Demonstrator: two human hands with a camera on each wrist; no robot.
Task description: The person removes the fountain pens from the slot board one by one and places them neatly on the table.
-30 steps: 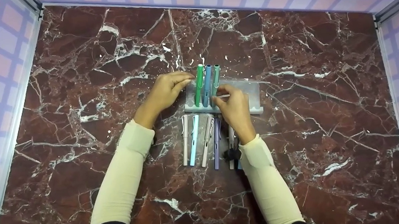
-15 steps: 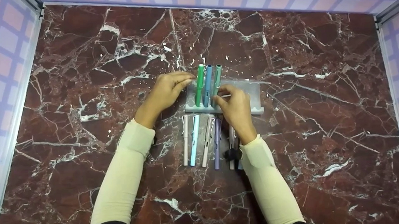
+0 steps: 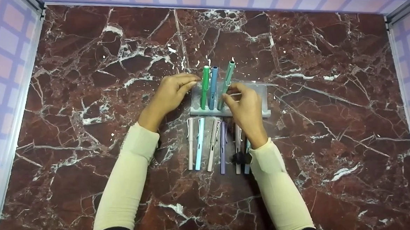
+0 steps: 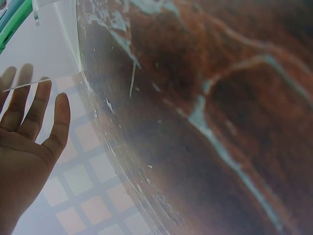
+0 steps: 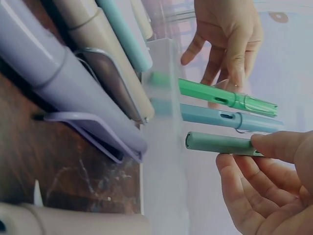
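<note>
My right hand (image 3: 246,102) pinches a grey-green pen (image 3: 228,77) between thumb and fingers. The pen leans right, and in the right wrist view its lower end (image 5: 193,141) is apart from the ledge of the clear pen stand (image 3: 256,94). Beside it, a bright green pen (image 3: 205,87) and a blue pen (image 3: 213,88) stand upright in the stand's slots. My left hand (image 3: 174,92) holds the left edge of the stand's clear back panel; in the left wrist view, several fingers (image 4: 36,105) reach behind that edge.
In front of the stand lie a pale pink pen (image 3: 190,143), a light blue pen (image 3: 199,145), a beige pen (image 3: 213,146), a purple pen (image 3: 223,147) and a brownish pen (image 3: 237,137). Another blue pen (image 3: 247,167) is partly hidden by the right wrist. Checked walls border the marble-patterned table (image 3: 82,58).
The grey-green pen has risen and tilted to the right with my right hand, away from the blue pen. My left hand and the other pens have stayed put.
</note>
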